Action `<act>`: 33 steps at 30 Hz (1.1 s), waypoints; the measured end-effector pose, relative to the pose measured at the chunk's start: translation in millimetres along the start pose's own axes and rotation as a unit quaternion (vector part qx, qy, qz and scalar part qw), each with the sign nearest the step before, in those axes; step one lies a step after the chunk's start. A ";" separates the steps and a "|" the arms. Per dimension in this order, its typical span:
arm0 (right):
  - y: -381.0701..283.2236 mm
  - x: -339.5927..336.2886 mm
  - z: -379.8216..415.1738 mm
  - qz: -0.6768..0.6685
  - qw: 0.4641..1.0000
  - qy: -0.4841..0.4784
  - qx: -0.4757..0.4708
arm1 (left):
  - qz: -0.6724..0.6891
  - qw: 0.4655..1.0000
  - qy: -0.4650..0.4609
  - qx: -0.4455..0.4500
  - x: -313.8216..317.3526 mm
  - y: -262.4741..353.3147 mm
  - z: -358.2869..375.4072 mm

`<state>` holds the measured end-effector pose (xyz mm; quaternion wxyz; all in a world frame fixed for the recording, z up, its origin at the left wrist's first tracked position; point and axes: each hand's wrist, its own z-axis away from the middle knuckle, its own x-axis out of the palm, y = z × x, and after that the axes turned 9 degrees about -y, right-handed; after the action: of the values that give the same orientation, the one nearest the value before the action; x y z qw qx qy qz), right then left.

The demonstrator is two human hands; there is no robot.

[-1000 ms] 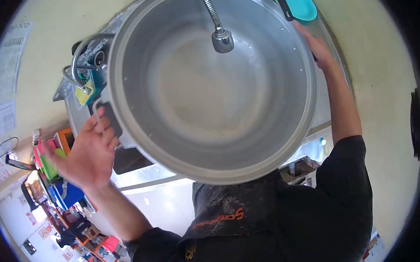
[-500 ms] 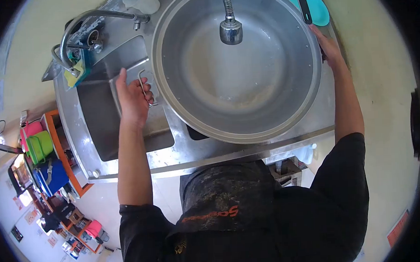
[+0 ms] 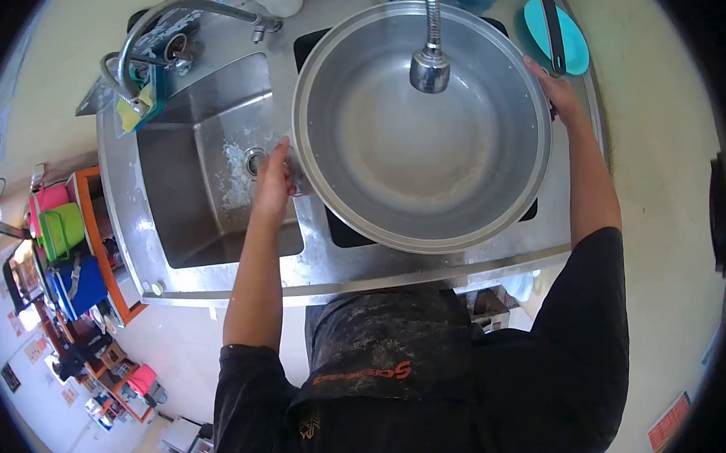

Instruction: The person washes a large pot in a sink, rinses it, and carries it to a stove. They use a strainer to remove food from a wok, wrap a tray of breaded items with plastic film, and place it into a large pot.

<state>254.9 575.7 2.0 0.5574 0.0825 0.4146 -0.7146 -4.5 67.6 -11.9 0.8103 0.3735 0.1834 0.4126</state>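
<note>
A large round aluminium pot [image 3: 425, 155] sits over the right-hand sink basin, whose dark corners show around it. Only a thin film, perhaps of water, can be made out on its bottom. My left hand [image 3: 274, 183] has its fingers curled round the handle on the pot's left side, thumb pointing up. On the opposite side, my right hand [image 3: 558, 96] grips the pot just under the rim, where the handle is hidden. A spray tap head [image 3: 430, 71] on a flexible metal hose hangs above the pot's interior.
The left sink basin [image 3: 179, 190] has white residue around its drain. A curved tap [image 3: 199, 5] and a yellow-green sponge [image 3: 131, 117] are at the back left. A turquoise bowl [image 3: 575, 43] with a black-handled utensil [image 3: 555, 36] lies behind my right hand.
The pot has shifted right and slightly lower relative to the sinks, uncovering the left basin's drain. Both hands have stayed on it, the left moving right with its handle.
</note>
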 end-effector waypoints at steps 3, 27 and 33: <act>-5.4 3.6 -8.0 -0.009 1.000 -0.017 -0.012 | -0.082 0.996 0.038 0.017 11.2 -7.2 10.0; -285.9 192.3 -59.2 -0.296 0.807 -0.421 -0.290 | -0.312 0.930 0.181 0.061 -54.7 -103.0 187.3; -242.6 180.7 -32.6 -0.322 0.712 -0.569 -0.257 | -0.244 0.914 0.292 -0.144 -84.2 -203.8 327.1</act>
<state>-32.2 474.9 -2.3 0.4234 -0.6247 0.1879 -0.6287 252.0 -226.3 46.9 0.8410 0.0594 0.4358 0.3151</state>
